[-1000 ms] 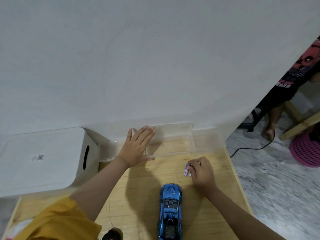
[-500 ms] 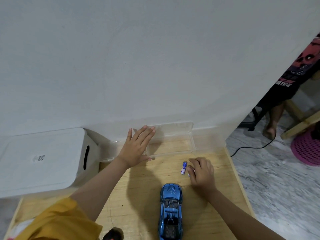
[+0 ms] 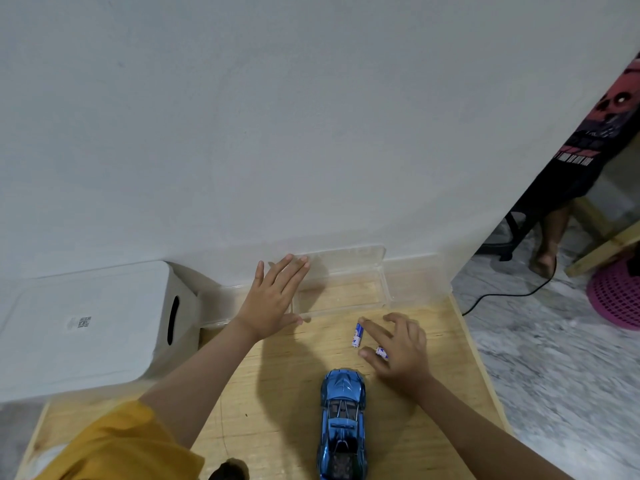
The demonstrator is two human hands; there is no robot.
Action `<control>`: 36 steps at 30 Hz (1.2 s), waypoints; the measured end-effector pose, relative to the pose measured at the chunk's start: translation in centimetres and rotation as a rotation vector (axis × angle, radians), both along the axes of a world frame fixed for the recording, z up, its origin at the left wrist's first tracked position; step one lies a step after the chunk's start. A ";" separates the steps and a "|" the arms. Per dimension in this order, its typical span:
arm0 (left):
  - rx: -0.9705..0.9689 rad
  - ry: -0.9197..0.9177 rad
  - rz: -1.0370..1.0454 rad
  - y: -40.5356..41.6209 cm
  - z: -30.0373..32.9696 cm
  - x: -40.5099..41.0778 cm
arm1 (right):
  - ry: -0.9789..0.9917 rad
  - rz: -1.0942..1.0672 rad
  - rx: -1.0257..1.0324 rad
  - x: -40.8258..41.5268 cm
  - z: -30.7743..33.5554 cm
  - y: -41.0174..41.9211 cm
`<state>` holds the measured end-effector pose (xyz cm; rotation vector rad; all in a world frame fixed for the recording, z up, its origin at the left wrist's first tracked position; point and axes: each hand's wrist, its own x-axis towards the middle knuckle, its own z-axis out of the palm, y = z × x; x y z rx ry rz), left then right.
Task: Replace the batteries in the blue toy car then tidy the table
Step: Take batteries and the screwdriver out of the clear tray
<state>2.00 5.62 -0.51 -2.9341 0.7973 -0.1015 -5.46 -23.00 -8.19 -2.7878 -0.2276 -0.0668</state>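
Note:
The blue toy car [image 3: 342, 424] stands on its wheels on the wooden table [image 3: 284, 403], nose pointing away from me. Beyond it one blue-and-white battery [image 3: 357, 335] lies free on the wood. A second battery [image 3: 381, 351] lies under my right hand [image 3: 398, 348], whose fingers are spread over it and whose index tip touches the first battery's far end. My left hand [image 3: 273, 301] rests flat, fingers apart, on the clear plastic box [image 3: 346, 292] against the wall.
A white lidded storage bin [image 3: 86, 323] stands at the left. The table's right edge drops to a marbled floor with a black cable [image 3: 502, 294] and a pink basket [image 3: 616, 296]. Another person's leg [image 3: 550, 237] stands at far right. A dark object [image 3: 230, 471] sits at the near edge.
My right hand, which held batteries a second ago, has set one down on the wood and spread its fingers over the other. My left hand has stayed on the clear box.

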 end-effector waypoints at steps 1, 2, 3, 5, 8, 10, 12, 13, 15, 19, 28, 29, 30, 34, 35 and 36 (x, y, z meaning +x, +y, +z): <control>-0.005 0.002 -0.003 0.0 0.0 0.0 | -0.003 -0.005 0.002 0.0 0.0 0.0; -0.006 0.004 -0.005 0.0 0.0 0.0 | -0.006 -0.009 0.004 0.0 0.0 0.0; -0.005 0.005 -0.005 0.0 0.0 0.0 | -0.011 -0.010 0.005 0.1 0.0 0.0; -0.007 0.004 -0.007 0.0 0.0 0.0 | -0.018 -0.010 0.015 0.1 -0.1 -0.1; -0.007 0.009 -0.007 -0.1 0.1 0.0 | -0.024 -0.016 0.024 0.1 -0.2 -0.1; -0.015 0.007 -0.008 -0.1 0.1 0.0 | -0.028 -0.014 0.027 0.1 -0.2 -0.1; -0.018 0.005 -0.006 -0.1 0.1 -0.1 | -0.030 -0.012 0.025 0.1 -0.2 -0.1; -0.015 0.004 -0.004 -0.1 0.1 -0.1 | -0.027 -0.011 0.022 0.1 -0.2 -0.1; -0.009 0.003 0.000 -0.2 0.1 -0.1 | -0.021 -0.011 0.021 0.1 -0.1 -0.2; -0.003 0.009 0.006 -0.3 0.1 -0.1 | -0.017 0.005 0.040 0.1 0.0 -0.2; 0.012 -0.047 0.015 -0.8 0.0 -0.2 | -0.273 -0.003 0.292 1.7 4.7 -0.7; 0.006 -0.054 0.020 -1.0 0.0 -0.3 | -0.332 -0.006 0.306 2.7 5.7 -0.6; -0.007 -0.061 0.031 -1.2 0.0 -0.4 | -0.382 -0.001 0.323 3.9 6.7 -0.4; -0.066 -0.088 0.073 -1.8 -0.1 -0.6 | -0.483 0.163 0.248 8.0 9.1 0.7; -0.079 -0.102 0.082 -1.9 -0.1 -0.7 | -0.485 0.211 0.193 8.7 9.3 1.1; -0.100 -0.116 0.091 -2.1 0.0 -0.8 | -0.465 0.247 0.143 9.3 9.3 1.3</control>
